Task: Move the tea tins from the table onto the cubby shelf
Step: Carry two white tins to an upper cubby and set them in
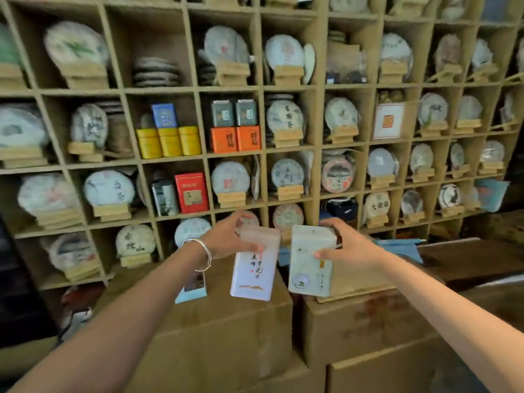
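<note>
Two tins are up in the air before the shelf (204,89): the left hand (226,236) has its grip clenched on the white tin (253,272), the right hand (344,245) on the green tin (310,265), each held near the lid. A lid might slip off. Most cubbies look full; cartons (226,336) below crowd the reach.
</note>
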`<state>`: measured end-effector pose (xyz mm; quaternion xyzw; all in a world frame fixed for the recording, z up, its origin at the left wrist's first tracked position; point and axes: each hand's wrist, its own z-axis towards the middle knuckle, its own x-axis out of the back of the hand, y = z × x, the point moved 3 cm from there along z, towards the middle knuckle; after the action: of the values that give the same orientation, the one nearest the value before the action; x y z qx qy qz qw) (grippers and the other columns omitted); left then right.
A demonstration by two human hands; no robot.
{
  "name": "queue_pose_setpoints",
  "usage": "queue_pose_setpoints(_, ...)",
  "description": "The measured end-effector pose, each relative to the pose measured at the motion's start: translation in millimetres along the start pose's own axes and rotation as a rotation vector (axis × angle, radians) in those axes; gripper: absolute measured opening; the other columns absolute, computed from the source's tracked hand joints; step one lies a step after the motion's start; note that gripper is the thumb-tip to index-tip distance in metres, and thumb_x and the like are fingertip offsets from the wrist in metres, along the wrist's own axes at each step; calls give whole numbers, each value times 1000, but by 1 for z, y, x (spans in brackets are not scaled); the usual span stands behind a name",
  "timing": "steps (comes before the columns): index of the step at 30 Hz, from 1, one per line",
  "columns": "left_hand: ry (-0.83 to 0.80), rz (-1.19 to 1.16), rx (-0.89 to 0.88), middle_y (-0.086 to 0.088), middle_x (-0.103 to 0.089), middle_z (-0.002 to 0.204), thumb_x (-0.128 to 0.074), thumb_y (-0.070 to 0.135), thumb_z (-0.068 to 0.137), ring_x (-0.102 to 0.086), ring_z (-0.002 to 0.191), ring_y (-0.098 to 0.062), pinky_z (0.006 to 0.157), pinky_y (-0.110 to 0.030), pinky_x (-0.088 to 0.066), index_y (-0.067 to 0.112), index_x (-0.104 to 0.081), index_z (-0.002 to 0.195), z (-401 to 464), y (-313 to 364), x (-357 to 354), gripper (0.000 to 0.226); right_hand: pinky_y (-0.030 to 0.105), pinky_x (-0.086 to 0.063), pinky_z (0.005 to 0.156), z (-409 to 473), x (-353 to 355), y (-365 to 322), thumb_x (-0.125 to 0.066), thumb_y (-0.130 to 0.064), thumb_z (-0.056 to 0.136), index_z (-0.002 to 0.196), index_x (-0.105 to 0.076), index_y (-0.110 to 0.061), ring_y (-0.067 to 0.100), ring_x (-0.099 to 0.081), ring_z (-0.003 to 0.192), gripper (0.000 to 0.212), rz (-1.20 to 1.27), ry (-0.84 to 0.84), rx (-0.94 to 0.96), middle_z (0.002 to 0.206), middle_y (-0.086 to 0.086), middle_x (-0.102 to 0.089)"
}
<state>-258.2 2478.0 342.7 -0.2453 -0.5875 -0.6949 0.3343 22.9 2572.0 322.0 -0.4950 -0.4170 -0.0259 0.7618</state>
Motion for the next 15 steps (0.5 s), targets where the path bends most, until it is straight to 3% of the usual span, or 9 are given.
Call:
queue_pose_setpoints(3, 116, -48, 40, 13, -54, 112, -81, 51, 61, -59, 85, 4, 60, -8, -47, 37, -42, 126, 7, -29, 55, 78, 19, -54, 68, 61, -18, -34, -80, -36, 73, 125, -38, -34, -3, -64, 89, 67, 109, -48, 95, 117, -10, -57)
queue_pose_setpoints(5, 182, -52, 56, 7, -57, 115, -82, 54, 58, -62, 93, -6, 74, -19, -53, 33, -41, 129, 16, -45, 87, 84, 20, -55, 64, 103, -25, -56, -79, -33, 75, 126, -39, -33, 3, -66, 88, 65, 143, -71, 149, 116, -7, -57)
queue_pose_setpoints(7, 237, -83, 69, 3, -60, 113, -83, 49, 60, -66, 92, -10, 76, -27, -56, 28, -40, 131, 28, -56, 118, 85, 17, -54, 62, 147, -30, -78, -79, -34, 75, 126, -38, -33, 6, -63, 94, 65, 159, -85, 217, 118, -4, -56)
queue_pose_setpoints(9, 313, -117, 73, 4, -63, 110, -84, 43, 63, -67, 84, -3, 69, -21, -56, 26, -41, 131, 41, -64, 149, 82, 15, -53, 63, 190, -31, -100, -80, -39, 70, 124, -40, -35, 4, -60, 98, 67, 196, -102, 279, 120, -4, -56)
queue_pose_setpoints(13, 436, -146, 95, -2, -63, 111, -85, 48, 58, -68, 93, -16, 80, -34, -57, 27, -38, 134, 71, -73, 210, 92, 34, -56, 84, 271, -28, -142, -81, -63, 45, 114, -46, -44, 10, -61, 106, 80, 261, -109, 375, 116, -7, -61)
queue_pose_setpoints(15, 470, -110, 98, -1, -62, 110, -83, 47, 61, -69, 88, -14, 69, -27, -58, 29, -39, 131, 85, -74, 239, 85, 28, -54, 81, 308, -25, -164, -80, -64, 44, 110, -45, -50, 7, -60, 105, 75, 244, -116, 424, 115, -10, -60)
